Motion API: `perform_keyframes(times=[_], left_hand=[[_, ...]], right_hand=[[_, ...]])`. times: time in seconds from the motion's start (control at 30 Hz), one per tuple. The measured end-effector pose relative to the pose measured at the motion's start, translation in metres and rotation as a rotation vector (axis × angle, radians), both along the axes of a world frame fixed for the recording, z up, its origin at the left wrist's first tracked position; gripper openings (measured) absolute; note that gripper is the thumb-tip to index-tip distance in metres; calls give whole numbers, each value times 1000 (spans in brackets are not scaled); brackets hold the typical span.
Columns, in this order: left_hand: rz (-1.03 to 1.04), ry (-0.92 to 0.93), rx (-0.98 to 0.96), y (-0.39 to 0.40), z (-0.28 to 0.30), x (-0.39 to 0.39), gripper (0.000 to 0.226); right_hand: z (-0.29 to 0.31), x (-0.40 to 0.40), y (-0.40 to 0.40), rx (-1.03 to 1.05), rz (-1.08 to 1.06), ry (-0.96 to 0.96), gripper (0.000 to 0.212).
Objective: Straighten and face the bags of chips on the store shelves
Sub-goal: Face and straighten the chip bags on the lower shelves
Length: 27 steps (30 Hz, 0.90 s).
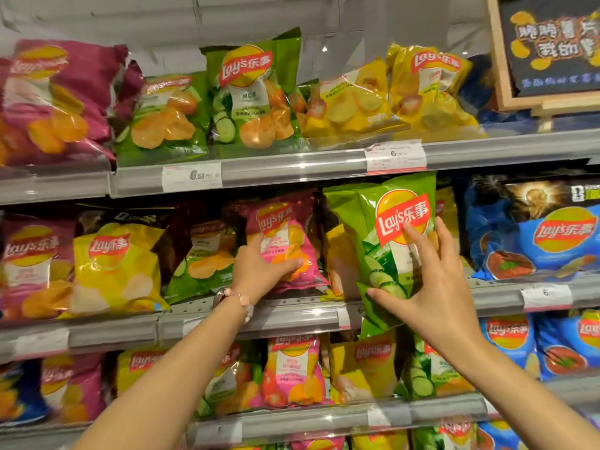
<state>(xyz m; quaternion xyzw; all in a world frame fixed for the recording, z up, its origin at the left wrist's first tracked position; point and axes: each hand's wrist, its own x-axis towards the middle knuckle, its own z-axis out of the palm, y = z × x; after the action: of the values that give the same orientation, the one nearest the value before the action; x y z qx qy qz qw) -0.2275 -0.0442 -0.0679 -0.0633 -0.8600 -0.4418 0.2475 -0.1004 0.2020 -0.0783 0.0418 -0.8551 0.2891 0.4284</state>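
Three grey shelves [292, 170] ran across the view, each packed with chip bags. The top shelf carried purple bags [55, 102] at the left, green ones in the middle and yellow bags [428, 89] to the right, with a framed chalkboard sign [548, 50] at the far right. On the middle shelf stood a blue bag [535, 232] at the right and a yellow bag [117, 267] toward the left. The bottom shelf held more bags in pink, yellow, green and blue (all blurred at the edges).

A green bag [389, 241] stood upright on the middle shelf, tilted slightly, its lower end hanging past the shelf edge. The right hand [431, 287] grasped it, thumb at the bag's lower front and fingers spread over its face up to the logo.

Left of it a smaller pink bag [285, 241] leaned back on the same shelf. The left hand [259, 271] held it from below, thumb pressed across the lower front; the other fingers were hidden behind the bag.

A beaded bracelet [240, 300] circled the left wrist. White price tags [394, 155] sat in the shelf rails.
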Motion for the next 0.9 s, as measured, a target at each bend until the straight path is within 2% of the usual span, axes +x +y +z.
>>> perform_keyframes(times=[0.2, 0.3, 0.37, 0.43, 0.53, 0.9], left_hand=[[-123, 96, 85, -26, 18, 18, 89], [-148, 118, 119, -47, 19, 35, 102], [-170, 143, 126, -63, 19, 45, 97], [-160, 150, 116, -80, 18, 53, 96], [-107, 149, 100, -110, 14, 59, 112], [-33, 188, 37, -160, 13, 69, 112]], right_hand=[[7, 6, -28, -6, -90, -3, 98], [9, 7, -47, -18, -82, -10, 98], [11, 6, -62, -27, -74, 1, 97], [14, 4, -77, -38, -73, 16, 97], [17, -4, -96, -32, -97, 16, 99], [38, -65, -163, 17, -146, -97, 98]])
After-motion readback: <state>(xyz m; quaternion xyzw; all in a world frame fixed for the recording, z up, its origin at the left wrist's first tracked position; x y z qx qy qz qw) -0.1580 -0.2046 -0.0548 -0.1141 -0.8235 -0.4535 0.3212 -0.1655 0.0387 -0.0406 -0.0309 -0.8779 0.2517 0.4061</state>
